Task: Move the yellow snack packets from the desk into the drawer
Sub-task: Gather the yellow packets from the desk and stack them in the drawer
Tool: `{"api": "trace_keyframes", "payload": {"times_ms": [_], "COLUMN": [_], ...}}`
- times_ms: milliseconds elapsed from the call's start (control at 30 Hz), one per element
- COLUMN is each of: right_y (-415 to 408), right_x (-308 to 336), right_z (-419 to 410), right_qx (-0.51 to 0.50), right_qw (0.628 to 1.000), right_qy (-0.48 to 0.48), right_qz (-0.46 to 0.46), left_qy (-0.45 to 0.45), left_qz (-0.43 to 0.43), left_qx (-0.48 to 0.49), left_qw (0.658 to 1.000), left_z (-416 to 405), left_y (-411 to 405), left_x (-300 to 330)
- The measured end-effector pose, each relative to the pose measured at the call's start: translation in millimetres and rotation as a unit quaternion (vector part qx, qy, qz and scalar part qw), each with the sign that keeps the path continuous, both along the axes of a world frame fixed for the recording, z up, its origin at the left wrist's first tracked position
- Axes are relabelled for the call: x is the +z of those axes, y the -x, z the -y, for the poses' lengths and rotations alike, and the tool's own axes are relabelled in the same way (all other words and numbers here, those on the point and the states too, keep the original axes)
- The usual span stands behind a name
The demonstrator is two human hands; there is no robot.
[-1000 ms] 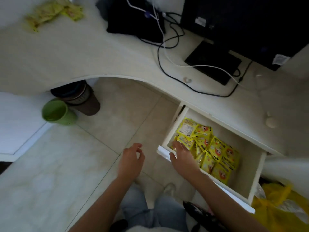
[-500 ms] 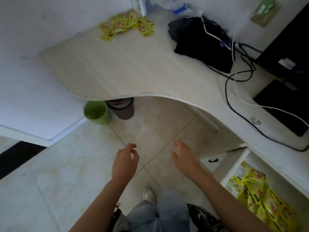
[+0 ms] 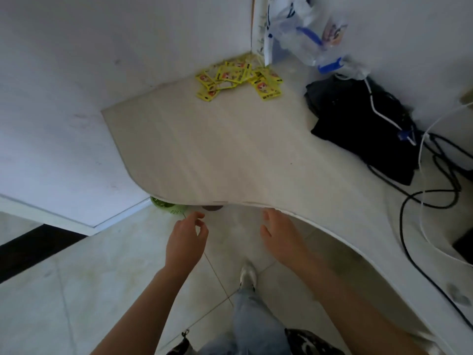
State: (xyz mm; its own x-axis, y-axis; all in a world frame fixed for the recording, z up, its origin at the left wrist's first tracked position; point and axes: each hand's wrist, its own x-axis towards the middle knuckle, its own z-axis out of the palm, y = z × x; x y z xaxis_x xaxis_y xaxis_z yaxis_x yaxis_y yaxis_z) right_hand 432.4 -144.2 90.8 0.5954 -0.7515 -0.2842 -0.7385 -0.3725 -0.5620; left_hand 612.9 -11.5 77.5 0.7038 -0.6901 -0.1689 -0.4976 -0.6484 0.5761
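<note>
Pale tiled floor [image 3: 107,272] below, white walls [image 3: 76,85] meeting in a corner, and a light wood-grain desk [image 3: 217,155] with a curved front edge filling the middle of the view. Far back in that corner, on the desk top, a loose heap of yellow snack packets [image 3: 239,79], overlapping, flat, some with a red-and-white face printed on them. Just right of the heap, against the wall, a clear plastic bag [image 3: 307,34] with blue markings, standing up and crumpled. Further right, a black bundle [image 3: 358,124] lying on the desk, with a white cable [image 3: 422,201] and black cables [image 3: 440,180] trailing over and past it toward the right edge. Under the desk's curved lip, a green perforated bin [image 3: 169,207] half hidden, with a dark round object just beside it.

Left hand [image 3: 185,242] held out over the floor, short of the desk edge, fingers loosely bent with thumb and fingertips apart, holding nothing. Right hand [image 3: 280,237] also empty, fingers fairly straight and relaxed, fingertips right at the desk's front edge; contact with it not clear. Both well apart from the packets at the back. Light jeans and a pale shoe [image 3: 248,275] visible below, between the 2 forearms. No drawer in view.
</note>
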Motion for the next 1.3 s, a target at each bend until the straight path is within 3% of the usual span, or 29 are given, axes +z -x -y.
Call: {"api": "trace_keyframes", "payload": {"times_ms": [433,967,1300], "right_y": [-88.6,-191.5,-226.6], "right_x": [19.6,21.5,19.4], "right_z": [155.8,297.4,380.5], "right_qx": [0.052,-0.020,-0.057], "right_qw": [0.999,1.000,0.998], "right_qy": [0.009,0.002,-0.004], "right_qz": [0.002,-0.021,-0.033], "left_qy": [-0.014,-0.096,-0.120], "left_qz": [-0.002,0.027,0.008], "left_qx": [0.008,-0.127,-0.085], "left_qw": [1.000,0.987,0.989], "left_z": [142.8,300.8,378.3], "left_y": [-97.0,-245.2,-292.0], "left_x": [3.5,9.2,-0.1]}}
